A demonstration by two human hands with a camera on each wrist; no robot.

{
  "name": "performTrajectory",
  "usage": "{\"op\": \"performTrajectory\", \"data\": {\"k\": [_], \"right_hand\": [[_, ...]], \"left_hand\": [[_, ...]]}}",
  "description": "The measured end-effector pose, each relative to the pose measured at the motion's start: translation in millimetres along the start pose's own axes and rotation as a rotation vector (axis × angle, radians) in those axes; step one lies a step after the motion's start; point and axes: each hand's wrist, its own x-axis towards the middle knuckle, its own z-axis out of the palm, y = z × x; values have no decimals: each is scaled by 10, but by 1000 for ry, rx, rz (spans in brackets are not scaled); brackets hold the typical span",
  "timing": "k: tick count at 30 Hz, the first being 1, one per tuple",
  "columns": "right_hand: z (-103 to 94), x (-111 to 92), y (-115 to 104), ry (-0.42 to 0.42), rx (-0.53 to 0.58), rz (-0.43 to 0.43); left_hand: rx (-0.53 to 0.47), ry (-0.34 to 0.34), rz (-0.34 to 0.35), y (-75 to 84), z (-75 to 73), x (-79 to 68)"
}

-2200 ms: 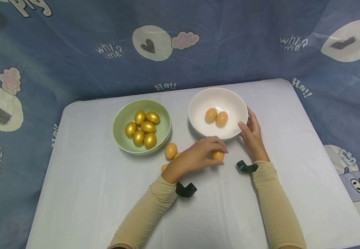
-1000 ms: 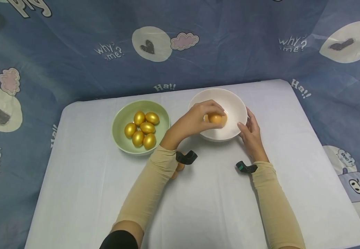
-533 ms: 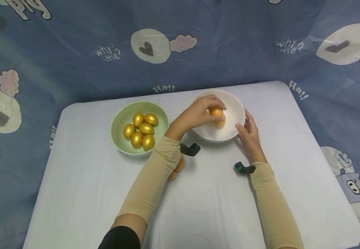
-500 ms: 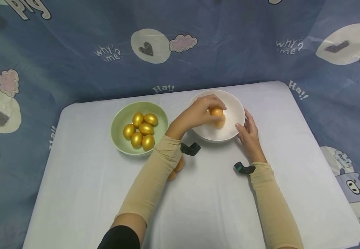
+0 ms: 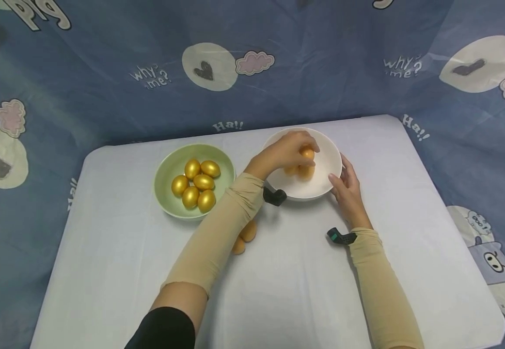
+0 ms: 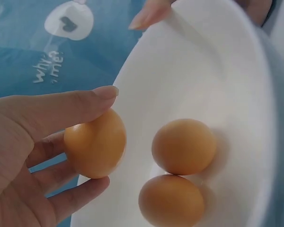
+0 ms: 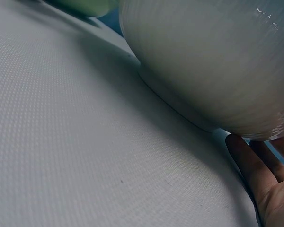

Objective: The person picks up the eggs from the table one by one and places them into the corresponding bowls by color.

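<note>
Left hand [image 5: 284, 153] pinching egg [image 6: 97, 145], right hand [image 5: 348, 192] holding bowl [image 5: 325, 167], tabletop eggs [image 5: 248, 231] — partly behind sleeve [image 5: 213, 235]

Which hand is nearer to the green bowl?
Left. The left hand grips an egg over the white bowl, right of the green bowl; the right hand holds the white bowl's right side, farther away.

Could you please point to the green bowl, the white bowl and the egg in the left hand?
Green bowl [image 5: 163, 178], head view: inner wall, left side.
White bowl [image 5: 325, 157], head view: bare inside, right side.
Held egg [image 6: 97, 145], left wrist view: middle of visible shell.
</note>
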Motion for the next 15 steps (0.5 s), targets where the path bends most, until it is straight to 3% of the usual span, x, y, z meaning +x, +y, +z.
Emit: {"op": "performTrajectory", "data": {"k": [6,15], "right_hand": [[-3,7,10,-6,1,-9],[-17,13,20,-13,6,-18]], "left_hand": [[-33,1,-31,-43,3,114],[0,-58,-49,-91,55,228]]}}
